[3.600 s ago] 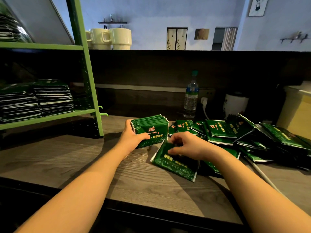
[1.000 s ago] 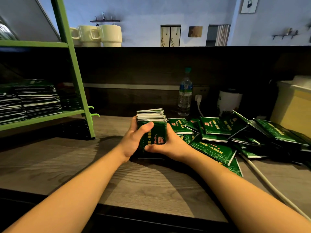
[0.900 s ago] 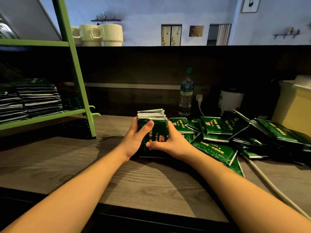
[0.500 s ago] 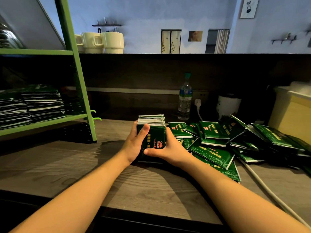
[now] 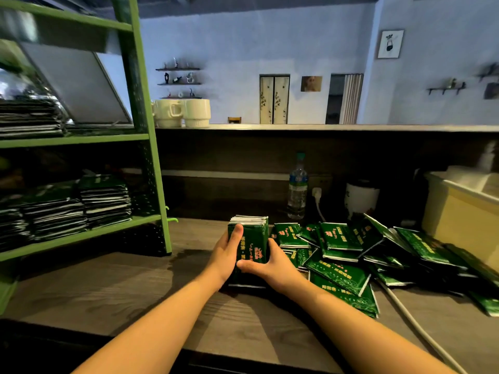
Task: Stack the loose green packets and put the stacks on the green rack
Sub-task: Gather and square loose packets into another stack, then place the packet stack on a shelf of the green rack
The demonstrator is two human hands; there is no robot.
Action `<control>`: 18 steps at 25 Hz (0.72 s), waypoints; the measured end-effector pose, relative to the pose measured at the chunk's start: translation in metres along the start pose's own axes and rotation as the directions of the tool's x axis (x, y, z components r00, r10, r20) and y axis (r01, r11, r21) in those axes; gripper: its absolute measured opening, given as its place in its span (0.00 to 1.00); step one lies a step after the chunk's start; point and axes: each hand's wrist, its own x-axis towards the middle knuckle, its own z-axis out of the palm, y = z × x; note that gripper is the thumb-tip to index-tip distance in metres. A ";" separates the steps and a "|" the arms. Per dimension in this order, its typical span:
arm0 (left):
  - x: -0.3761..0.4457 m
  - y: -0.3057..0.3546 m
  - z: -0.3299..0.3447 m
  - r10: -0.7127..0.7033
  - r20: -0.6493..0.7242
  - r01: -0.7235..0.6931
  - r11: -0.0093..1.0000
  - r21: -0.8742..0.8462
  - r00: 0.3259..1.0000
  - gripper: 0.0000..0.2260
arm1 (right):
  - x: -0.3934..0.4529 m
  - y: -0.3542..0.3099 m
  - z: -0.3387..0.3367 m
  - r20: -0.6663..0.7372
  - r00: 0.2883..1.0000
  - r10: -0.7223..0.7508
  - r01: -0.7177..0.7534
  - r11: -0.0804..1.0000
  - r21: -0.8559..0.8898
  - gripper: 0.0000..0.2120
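both hands, left hand (image 5: 226,255) and right hand (image 5: 272,263), have a tight grip on a stack of green packets (image 5: 249,244) standing on the worktop (image 5: 135,290), near the green rack (image 5: 151,163).

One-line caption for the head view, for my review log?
Both hands, left hand and right hand, squeeze a packet stack upright on the counter, loose packets beside it, green rack at left.

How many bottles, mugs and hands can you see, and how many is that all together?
Bottles: 1, the bottle by the back wall.
Mugs: 2, a left mug and a right mug on the ledge.
Hands: 2, the left hand and the right hand, both gripping the stack.
Total: 5
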 end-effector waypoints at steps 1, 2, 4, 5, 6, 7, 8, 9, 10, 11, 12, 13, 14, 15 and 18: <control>-0.003 0.005 -0.003 -0.001 -0.002 0.001 1.000 -0.015 1.000 0.24 | -0.002 -0.005 0.004 -0.001 1.000 0.003 -0.003 1.000 0.023 0.35; -0.006 0.011 -0.007 -0.004 -0.003 0.004 1.000 -0.027 1.000 0.25 | -0.004 -0.010 0.008 0.001 1.000 0.008 -0.008 0.999 0.042 0.36; -0.012 0.025 -0.019 -0.027 0.020 0.028 0.998 -0.059 0.999 0.27 | -0.008 -0.028 0.015 0.003 1.000 0.020 -0.020 0.998 0.060 0.35; -0.014 0.032 -0.025 -0.037 0.035 0.039 0.997 -0.073 0.999 0.29 | -0.009 -0.039 0.018 0.001 1.000 0.015 -0.015 0.998 0.063 0.33; -0.016 0.039 -0.032 -0.036 0.040 0.040 0.995 -0.087 0.999 0.30 | -0.010 -0.051 0.023 -0.002 1.000 0.000 0.000 0.998 0.068 0.31; -0.018 0.047 -0.039 -0.025 0.034 0.028 0.995 -0.091 0.999 0.30 | -0.011 -0.064 0.027 -0.007 1.000 -0.017 0.018 0.997 0.071 0.29; -0.020 0.054 -0.045 -0.004 0.012 0.005 0.996 -0.094 1.000 0.29 | -0.012 -0.075 0.032 -0.008 0.999 -0.037 0.037 0.996 0.077 0.29; -0.022 0.063 -0.051 0.019 -0.023 -0.021 0.995 -0.095 1.000 0.27 | -0.013 -0.086 0.038 -0.004 0.998 -0.057 0.058 0.994 0.088 0.30; -0.025 0.071 -0.057 0.041 -0.066 -0.047 0.994 -0.101 0.997 0.25 | -0.013 -0.095 0.045 0.003 0.997 -0.078 0.078 0.992 0.101 0.32; -0.027 0.080 -0.063 0.060 -0.110 -0.072 0.992 -0.108 0.992 0.25 | -0.014 -0.105 0.053 0.012 0.995 -0.101 0.099 0.989 0.112 0.32; -0.028 0.089 -0.070 0.069 -0.150 -0.088 0.989 -0.121 0.986 0.26 | -0.014 -0.112 0.061 0.015 0.992 -0.124 0.122 0.985 0.125 0.32; -0.029 0.097 -0.077 0.074 -0.183 -0.100 0.986 -0.136 0.980 0.27 | -0.014 -0.120 0.069 0.011 0.989 -0.150 0.147 0.979 0.144 0.32; -0.031 0.106 -0.084 0.082 -0.211 -0.114 0.983 -0.144 0.974 0.28 | -0.014 -0.129 0.076 0.001 0.984 -0.176 0.173 0.971 0.164 0.31; -0.033 0.115 -0.092 0.098 -0.235 -0.132 0.982 -0.133 0.967 0.30 | -0.013 -0.137 0.082 -0.012 0.980 -0.196 0.195 0.964 0.182 0.30; -0.040 0.144 -0.119 0.161 -0.278 -0.183 0.982 -0.053 0.947 0.35 | -0.004 -0.167 0.098 -0.029 0.967 -0.254 0.255 0.945 0.204 0.29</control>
